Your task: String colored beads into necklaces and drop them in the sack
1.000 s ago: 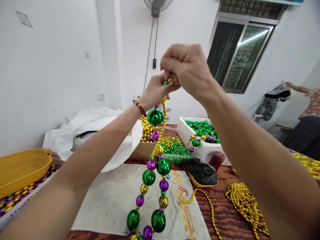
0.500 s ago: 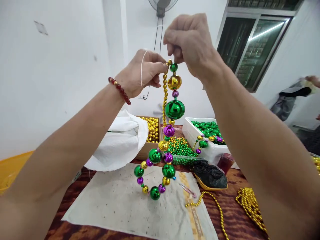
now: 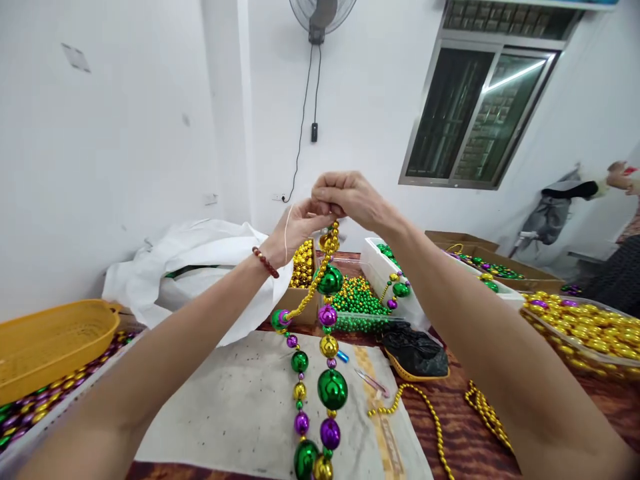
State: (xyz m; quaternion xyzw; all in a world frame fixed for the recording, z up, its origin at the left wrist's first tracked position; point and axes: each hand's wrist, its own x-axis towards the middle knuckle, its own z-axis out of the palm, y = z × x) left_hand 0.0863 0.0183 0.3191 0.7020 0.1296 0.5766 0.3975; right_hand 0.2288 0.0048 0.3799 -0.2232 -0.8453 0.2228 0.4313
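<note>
Close together at chest height, both hands hold a bead necklace (image 3: 333,390) of shiny green, gold and purple beads. My left hand (image 3: 299,230) is closed in a pinch at the top of the strand, where small gold beads hang down. Touching it from above, my right hand (image 3: 353,195) pinches the white string (image 3: 287,233), though the fingertips hide the exact grip. That string also runs across the back of my left hand. The necklace dangles in two long runs over a whitish cloth (image 3: 215,400), its lower end near the bottom edge of the view.
Behind the hands stand a box of gold beads (image 3: 303,267), a clear tray of small green and gold beads (image 3: 360,297) and a white foam box (image 3: 373,267). Scissors (image 3: 370,381) and a gold bead chain (image 3: 435,413) lie right. A yellow basket (image 3: 55,333) is left.
Both hands have come down and closer together. The necklace has dropped from a bunched loop into two long hanging runs. The view has shifted, showing more at both sides.
</note>
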